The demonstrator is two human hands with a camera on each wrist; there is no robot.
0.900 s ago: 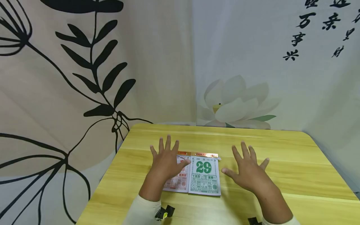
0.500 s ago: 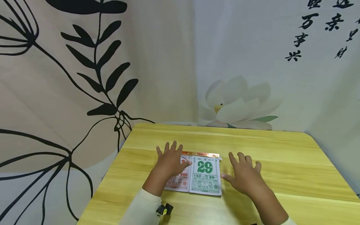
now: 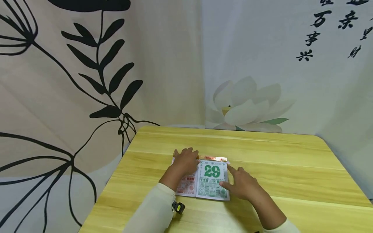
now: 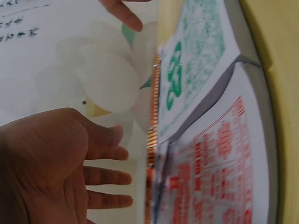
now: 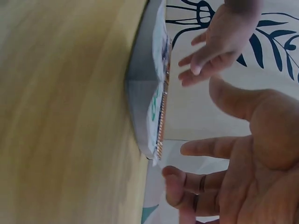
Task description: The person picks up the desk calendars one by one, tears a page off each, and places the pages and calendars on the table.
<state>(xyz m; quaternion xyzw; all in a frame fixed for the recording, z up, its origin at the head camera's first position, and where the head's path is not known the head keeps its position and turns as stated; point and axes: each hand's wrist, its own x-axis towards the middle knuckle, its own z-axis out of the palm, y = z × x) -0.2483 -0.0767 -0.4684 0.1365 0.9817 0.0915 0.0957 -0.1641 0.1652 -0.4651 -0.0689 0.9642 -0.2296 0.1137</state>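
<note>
A thick tear-off calendar (image 3: 211, 186) lies on the table, with a red-printed page block on its left and a green block marked 29 on its right. Shiny orange-gold trim (image 3: 214, 158) runs along its far edge. Over the red block's upper part hovers my left hand (image 3: 186, 162), hiding some of it; the left wrist view shows its fingers extended, holding nothing. At the calendar's right edge is my right hand (image 3: 243, 184), thumb and forefinger spread. In the right wrist view its palm (image 5: 266, 154) is bare, some fingers bent, apart from the page block (image 5: 145, 112).
The yellow wood-grain table (image 3: 279, 155) extends around the calendar on all sides. Behind it hangs a pale cloth backdrop (image 3: 172, 64) with black plant drawings, a lotus (image 3: 247, 106) and black characters. A small black device (image 3: 178, 207) sits at the left wrist.
Both hands have come inward and lower toward the calendar. The left has shifted right over the red block, and the right has moved left to the green block's edge. The calendar stays put.
</note>
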